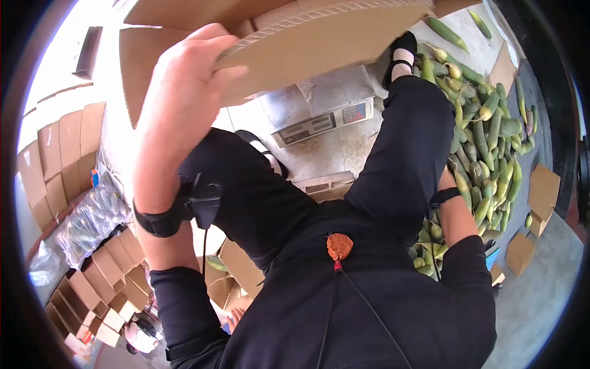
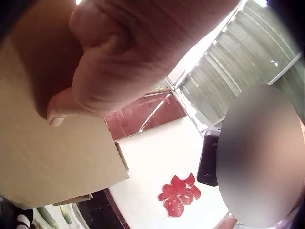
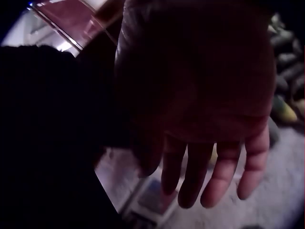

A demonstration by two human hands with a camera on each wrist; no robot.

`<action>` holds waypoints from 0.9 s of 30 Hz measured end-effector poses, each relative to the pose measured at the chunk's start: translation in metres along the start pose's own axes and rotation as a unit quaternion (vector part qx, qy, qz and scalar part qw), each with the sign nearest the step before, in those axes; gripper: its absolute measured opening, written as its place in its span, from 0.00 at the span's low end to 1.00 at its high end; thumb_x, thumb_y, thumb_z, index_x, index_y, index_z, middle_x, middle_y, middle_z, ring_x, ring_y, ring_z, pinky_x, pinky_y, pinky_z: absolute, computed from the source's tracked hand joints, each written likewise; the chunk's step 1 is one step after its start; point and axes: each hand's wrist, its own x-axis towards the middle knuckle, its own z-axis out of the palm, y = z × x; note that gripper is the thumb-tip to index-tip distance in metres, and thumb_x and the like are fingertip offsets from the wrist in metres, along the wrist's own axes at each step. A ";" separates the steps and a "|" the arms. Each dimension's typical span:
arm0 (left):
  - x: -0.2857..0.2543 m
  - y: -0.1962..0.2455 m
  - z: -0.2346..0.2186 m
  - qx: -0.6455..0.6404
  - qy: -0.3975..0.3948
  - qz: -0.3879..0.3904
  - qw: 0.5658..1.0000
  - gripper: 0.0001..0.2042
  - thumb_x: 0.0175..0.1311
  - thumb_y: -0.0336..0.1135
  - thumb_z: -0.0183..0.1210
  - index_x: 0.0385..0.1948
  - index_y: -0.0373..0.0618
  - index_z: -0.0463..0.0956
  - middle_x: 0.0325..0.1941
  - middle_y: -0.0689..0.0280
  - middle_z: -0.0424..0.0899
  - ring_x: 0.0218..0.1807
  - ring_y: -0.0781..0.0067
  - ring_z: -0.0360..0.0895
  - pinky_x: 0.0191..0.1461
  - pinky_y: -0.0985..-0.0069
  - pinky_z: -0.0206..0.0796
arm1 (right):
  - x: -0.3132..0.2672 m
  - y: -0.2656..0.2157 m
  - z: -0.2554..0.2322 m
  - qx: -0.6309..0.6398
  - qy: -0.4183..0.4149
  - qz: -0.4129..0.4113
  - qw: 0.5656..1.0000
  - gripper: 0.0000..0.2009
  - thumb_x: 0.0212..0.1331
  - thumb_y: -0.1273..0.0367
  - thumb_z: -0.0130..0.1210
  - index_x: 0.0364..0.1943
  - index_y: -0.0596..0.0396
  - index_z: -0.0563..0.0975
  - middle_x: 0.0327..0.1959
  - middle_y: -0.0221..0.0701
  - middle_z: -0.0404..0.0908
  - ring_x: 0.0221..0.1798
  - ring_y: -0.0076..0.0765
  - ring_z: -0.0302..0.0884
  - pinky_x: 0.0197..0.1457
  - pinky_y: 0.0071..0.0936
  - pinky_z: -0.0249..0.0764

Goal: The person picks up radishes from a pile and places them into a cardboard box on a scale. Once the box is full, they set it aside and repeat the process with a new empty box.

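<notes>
In the head view my left hand [image 1: 187, 92] grips the top edge of a cardboard box [image 1: 319, 52], which stands in front of my legs. Thumb and fingers lie on opposite sides of the panel. The left wrist view has that thumb [image 2: 62, 109] against the brown cardboard panel [image 2: 62, 152]. My right hand [image 3: 200, 95] hangs beside the right leg, fingers loosely extended downward and nothing in them. From the head camera most of it is hidden behind the knee. Close to it lies a heap of green and yellowish cucumbers [image 1: 491, 160].
Between my feet, below the box, is a metal weighing scale [image 1: 322, 120] with a keypad. Stacked cartons [image 1: 67, 138] and clear plastic bags [image 1: 92, 215] stand at the left. Behind my left leg is an open carton [image 1: 239, 267]. Loose cardboard pieces [image 1: 544, 194] lie at the right.
</notes>
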 end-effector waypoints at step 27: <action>0.060 -0.069 0.043 0.047 -0.126 0.031 0.990 0.08 0.42 0.23 0.55 0.27 0.45 0.77 0.29 0.67 0.72 0.35 0.66 0.73 0.30 0.71 0.70 | 0.112 0.026 0.173 -0.153 -0.241 0.084 0.955 0.16 0.62 0.61 0.49 0.49 0.56 0.75 0.34 0.31 0.80 0.30 0.26 0.75 0.31 0.23 0.72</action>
